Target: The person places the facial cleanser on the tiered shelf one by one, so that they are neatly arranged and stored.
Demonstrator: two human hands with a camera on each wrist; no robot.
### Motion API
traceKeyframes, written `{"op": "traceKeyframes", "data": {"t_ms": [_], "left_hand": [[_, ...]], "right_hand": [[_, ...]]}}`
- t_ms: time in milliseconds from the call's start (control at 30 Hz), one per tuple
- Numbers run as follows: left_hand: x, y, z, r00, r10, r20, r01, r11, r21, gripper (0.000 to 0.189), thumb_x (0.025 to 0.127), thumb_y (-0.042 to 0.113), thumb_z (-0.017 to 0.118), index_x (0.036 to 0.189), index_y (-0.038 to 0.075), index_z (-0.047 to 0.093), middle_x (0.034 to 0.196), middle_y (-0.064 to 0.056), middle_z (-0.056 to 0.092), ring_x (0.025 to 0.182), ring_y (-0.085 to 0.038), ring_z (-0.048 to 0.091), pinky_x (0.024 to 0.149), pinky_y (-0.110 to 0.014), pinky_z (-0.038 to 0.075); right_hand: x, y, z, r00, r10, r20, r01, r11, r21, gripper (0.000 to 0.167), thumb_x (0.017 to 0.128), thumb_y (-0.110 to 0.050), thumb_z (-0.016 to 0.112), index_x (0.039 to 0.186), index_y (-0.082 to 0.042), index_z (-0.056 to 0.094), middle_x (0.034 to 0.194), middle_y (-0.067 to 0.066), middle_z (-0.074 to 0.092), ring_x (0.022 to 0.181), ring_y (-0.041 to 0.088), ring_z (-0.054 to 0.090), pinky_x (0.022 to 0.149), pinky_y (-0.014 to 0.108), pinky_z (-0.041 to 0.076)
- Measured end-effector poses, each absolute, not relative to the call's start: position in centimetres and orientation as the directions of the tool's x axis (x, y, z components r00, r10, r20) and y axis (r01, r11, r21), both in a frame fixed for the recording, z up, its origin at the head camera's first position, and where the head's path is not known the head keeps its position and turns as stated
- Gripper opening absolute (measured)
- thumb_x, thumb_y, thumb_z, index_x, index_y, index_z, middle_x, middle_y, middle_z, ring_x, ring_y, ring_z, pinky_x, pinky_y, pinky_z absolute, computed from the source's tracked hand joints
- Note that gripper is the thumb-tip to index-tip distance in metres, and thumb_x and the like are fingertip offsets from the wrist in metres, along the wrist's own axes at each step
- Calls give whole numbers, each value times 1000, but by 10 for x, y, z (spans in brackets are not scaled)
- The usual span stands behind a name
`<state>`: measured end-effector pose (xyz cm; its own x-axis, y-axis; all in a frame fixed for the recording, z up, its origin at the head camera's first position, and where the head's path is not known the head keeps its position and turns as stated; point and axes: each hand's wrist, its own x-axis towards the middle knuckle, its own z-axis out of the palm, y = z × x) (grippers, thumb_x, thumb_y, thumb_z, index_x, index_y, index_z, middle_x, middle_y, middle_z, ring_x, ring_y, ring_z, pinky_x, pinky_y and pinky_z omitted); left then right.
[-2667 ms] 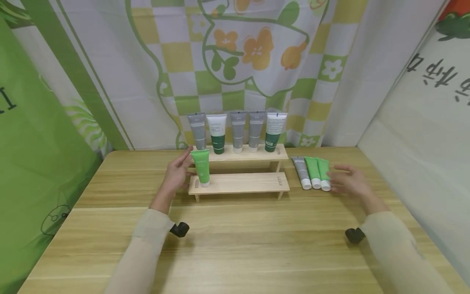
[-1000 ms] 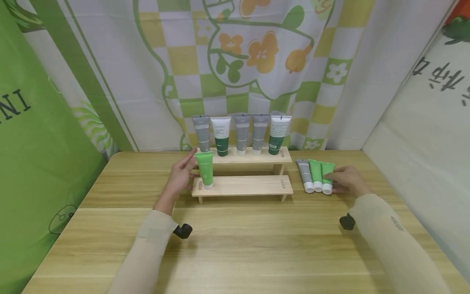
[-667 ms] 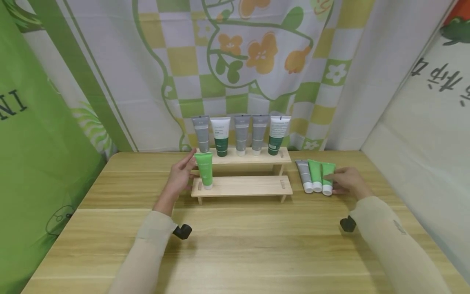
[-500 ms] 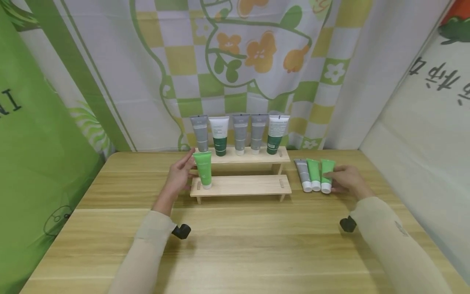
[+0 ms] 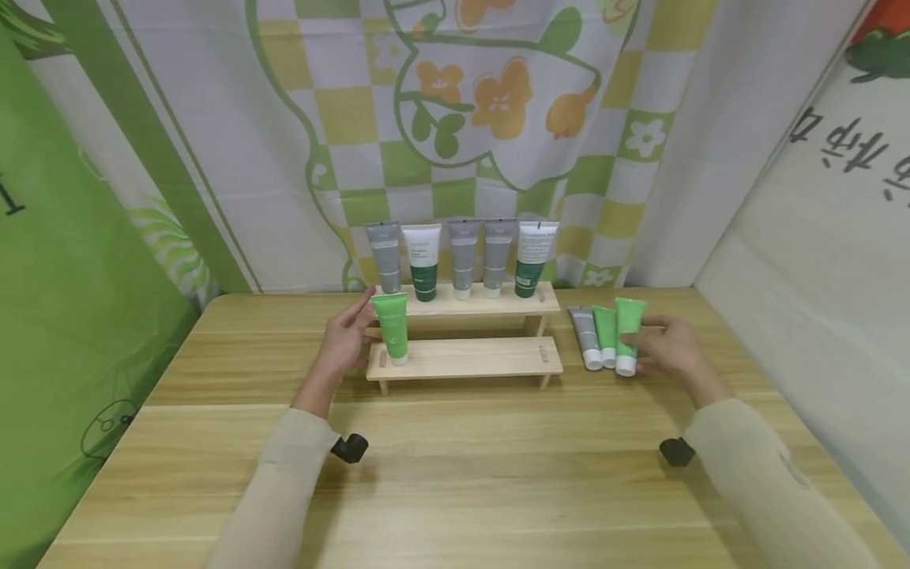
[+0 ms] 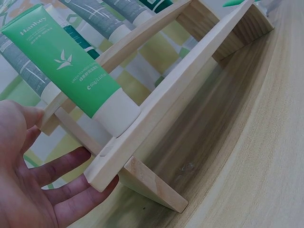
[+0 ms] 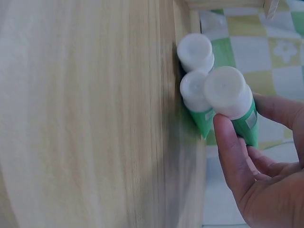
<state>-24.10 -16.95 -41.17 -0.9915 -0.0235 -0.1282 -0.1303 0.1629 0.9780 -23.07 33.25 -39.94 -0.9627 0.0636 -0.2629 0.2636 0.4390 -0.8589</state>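
Note:
My right hand [image 5: 671, 348] pinches a green squeeze tube [image 5: 629, 318] with a white cap, fingers on one side and thumb on the other. In the right wrist view its cap [image 7: 225, 90] is nearer the camera than the two other caps. Beside it lie a second green tube [image 5: 606, 328] and a grey tube [image 5: 586, 338]. My left hand [image 5: 343, 341] is at the left end of a two-tier wooden stand [image 5: 476, 359], its fingertips touching the lower shelf's end in the left wrist view. Close by, another green tube [image 6: 66, 61] stands cap down on that shelf.
On the upper shelf [image 5: 483, 304] stands a row of grey tubes [image 5: 464, 257] and two white-and-green tubes [image 5: 423, 261]. The wooden table [image 5: 455, 474] runs back to a patterned curtain [image 5: 348, 114], with a white wall panel [image 5: 817, 261] on the right.
My right hand has gone from beside the tubes to gripping the outermost green one, and has raised it off the row. My left hand has stayed at the stand.

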Motion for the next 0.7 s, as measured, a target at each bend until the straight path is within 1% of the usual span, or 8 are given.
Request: {"op": "traceKeyframes", "data": {"t_ms": [133, 233, 367, 467, 600, 700], "left_hand": [[-241, -170, -412, -991, -24, -131, -133, 162, 978, 49, 103, 52, 48, 151, 48, 38, 136, -17, 57, 104, -33, 60, 74, -50, 60], [-241, -170, -412, -991, -23, -134, -136, 158, 978, 49, 103, 53, 48, 151, 49, 38, 136, -17, 57, 106, -33, 60, 75, -50, 60], [-241, -171, -412, -991, -14, -131, -132, 157, 979, 52, 102, 54, 48, 152, 47, 37, 138, -17, 55, 109, -35, 59, 77, -51, 60], [-240, -171, -412, -992, -8, -126, -125, 153, 980, 54, 102, 54, 48, 154, 45, 36, 139, -17, 54, 111, -37, 59, 78, -53, 59], [-240, -170, -412, -993, -12, -120, -120, 150, 981, 54, 102, 53, 48, 154, 43, 36, 140, -18, 54, 112, -39, 58, 79, -54, 59], [-240, -170, -412, -993, -14, -121, -121, 149, 981, 54, 103, 52, 48, 154, 43, 36, 141, -18, 53, 113, -39, 58, 79, -54, 59]], "right_hand": [[-223, 326, -396, -979, 31, -201, 195, 428, -882, 84, 97, -20, 69, 152, 15, 15, 136, 41, 45, 86, 18, 68, 78, 37, 61], [-217, 319, -393, -985, 20, -170, 163, 415, -895, 83, 97, -19, 69, 152, 14, 16, 138, 42, 42, 87, 18, 68, 79, 39, 61], [-209, 308, -388, -989, 34, -146, 148, 398, -905, 81, 96, -18, 71, 153, 9, 20, 139, 39, 41, 88, 18, 65, 80, 41, 61], [-204, 300, -385, -992, 37, -120, 125, 402, -907, 81, 95, -17, 72, 154, 6, 22, 137, 36, 41, 90, 21, 64, 80, 43, 61], [-197, 287, -382, -997, 15, -76, 75, 396, -915, 79, 94, -14, 73, 153, 6, 24, 133, 34, 44, 89, 26, 66, 77, 44, 61], [-192, 277, -381, -999, 1, -52, 49, 378, -924, 78, 93, -11, 73, 153, 6, 25, 131, 32, 45, 86, 26, 67, 76, 44, 62]]}}
